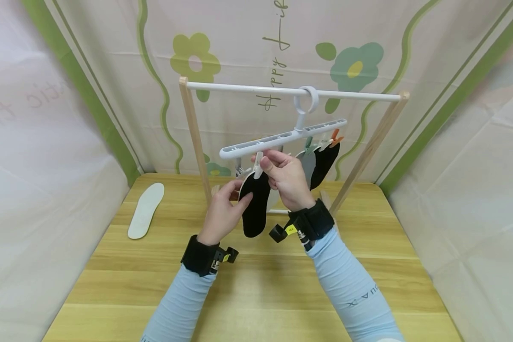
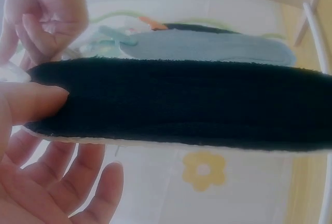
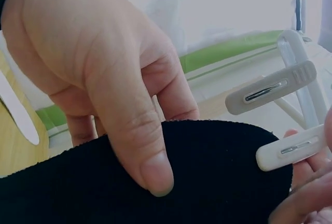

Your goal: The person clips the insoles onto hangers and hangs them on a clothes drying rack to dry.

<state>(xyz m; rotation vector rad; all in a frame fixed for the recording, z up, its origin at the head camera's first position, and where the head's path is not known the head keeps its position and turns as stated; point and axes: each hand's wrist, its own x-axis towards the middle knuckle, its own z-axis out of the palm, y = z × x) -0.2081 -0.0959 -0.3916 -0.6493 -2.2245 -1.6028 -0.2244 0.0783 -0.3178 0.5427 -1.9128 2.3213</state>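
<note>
Your left hand point(image 1: 222, 213) pinches the black insole point(image 1: 255, 204) near its upper end, thumb on the fabric face, fingers behind; grip clamped on the insole. Your right hand point(image 1: 285, 176) pinches the white clip point(image 1: 258, 165) at the insole's top edge, fingers curled round it. In the right wrist view that clip point(image 3: 290, 149) sits at the rim of the fabric, barely lapping it, with a second grey clip point(image 3: 272, 89) just above and free. The insole hangs below the white hanger point(image 1: 282, 137), which hooks by its ring over the rail point(image 1: 247, 89) of the wooden rack point(image 1: 194, 137). Further along the hanger a grey insole point(image 1: 308, 164) and another black one point(image 1: 324, 164) hang from coloured clips. A white insole point(image 1: 146, 210) lies flat on the counter point(image 1: 256, 285), well apart to the left. Risk, as I judge it: the clip's bite looks shallow, so the insole could slip out and drop to the counter. The hanger already tilts; tugging down could swing it and shake the hung insoles.
</note>
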